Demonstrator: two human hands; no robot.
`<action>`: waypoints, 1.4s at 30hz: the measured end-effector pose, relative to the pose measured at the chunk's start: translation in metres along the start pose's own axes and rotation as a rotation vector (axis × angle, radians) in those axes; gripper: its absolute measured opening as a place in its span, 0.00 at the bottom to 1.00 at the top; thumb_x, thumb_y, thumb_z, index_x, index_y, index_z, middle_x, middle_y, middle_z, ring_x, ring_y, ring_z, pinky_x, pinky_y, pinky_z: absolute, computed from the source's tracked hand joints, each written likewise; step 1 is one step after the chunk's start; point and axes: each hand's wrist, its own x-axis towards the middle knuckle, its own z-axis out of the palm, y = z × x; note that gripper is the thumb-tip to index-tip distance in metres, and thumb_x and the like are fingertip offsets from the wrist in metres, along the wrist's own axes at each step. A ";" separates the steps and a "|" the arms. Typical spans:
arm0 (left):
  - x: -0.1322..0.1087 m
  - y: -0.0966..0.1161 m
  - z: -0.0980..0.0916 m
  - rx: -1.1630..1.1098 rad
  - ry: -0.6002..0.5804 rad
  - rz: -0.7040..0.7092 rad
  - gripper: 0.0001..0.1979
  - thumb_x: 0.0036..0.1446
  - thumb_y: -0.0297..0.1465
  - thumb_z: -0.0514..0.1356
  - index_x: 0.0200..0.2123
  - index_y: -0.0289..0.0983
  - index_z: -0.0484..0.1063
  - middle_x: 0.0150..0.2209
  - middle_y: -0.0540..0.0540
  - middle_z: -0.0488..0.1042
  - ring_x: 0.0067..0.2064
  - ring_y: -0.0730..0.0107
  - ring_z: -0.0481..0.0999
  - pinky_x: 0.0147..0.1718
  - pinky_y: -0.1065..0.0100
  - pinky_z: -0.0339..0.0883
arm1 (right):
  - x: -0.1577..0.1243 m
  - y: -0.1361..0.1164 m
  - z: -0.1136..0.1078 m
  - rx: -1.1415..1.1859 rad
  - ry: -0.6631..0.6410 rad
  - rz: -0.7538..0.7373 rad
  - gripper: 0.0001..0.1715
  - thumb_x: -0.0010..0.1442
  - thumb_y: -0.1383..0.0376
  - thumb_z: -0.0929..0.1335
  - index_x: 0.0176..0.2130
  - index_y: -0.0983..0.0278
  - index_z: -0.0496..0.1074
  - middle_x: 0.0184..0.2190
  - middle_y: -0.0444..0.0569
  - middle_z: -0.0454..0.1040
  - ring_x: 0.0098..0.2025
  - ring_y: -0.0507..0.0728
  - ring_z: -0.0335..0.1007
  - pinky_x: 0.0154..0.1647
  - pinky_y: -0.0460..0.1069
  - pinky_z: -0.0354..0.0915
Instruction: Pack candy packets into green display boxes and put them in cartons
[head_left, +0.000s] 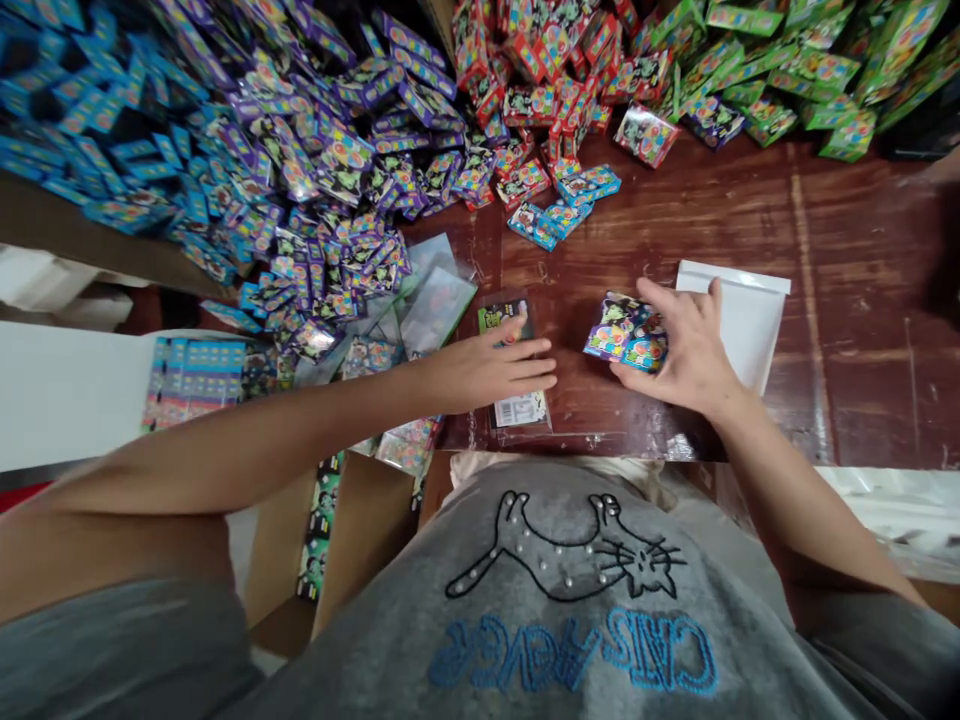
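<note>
My right hand [694,350] grips a small stack of colourful cartoon-printed boxes [626,335], purple and blue, between thumb and fingers just above the table. My left hand [495,372] is open, its fingers stretched out over a flat clear plastic packet [519,410]. The packet has a black and green printed top and a white barcode label; my hand hides its middle. Whether the fingers touch it I cannot tell. A white padded envelope [742,330] lies beside my right hand, partly behind it.
Heaped across the back are purple boxes [330,150], red boxes [555,60], green boxes [795,70] and blue boxes [127,120]. Several loose blue boxes [566,205] lie nearer on the brown table [862,300]. Clear packets [435,310] overlap left of my hand; a cardboard carton [360,530] stands below.
</note>
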 end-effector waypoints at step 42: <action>0.058 -0.005 0.044 -0.161 0.302 -0.363 0.54 0.52 0.51 0.77 0.73 0.33 0.62 0.65 0.32 0.70 0.63 0.41 0.70 0.65 0.45 0.65 | -0.020 0.009 0.017 -0.034 -0.108 -0.088 0.40 0.64 0.32 0.69 0.55 0.59 0.77 0.68 0.60 0.73 0.69 0.74 0.65 0.77 0.82 0.34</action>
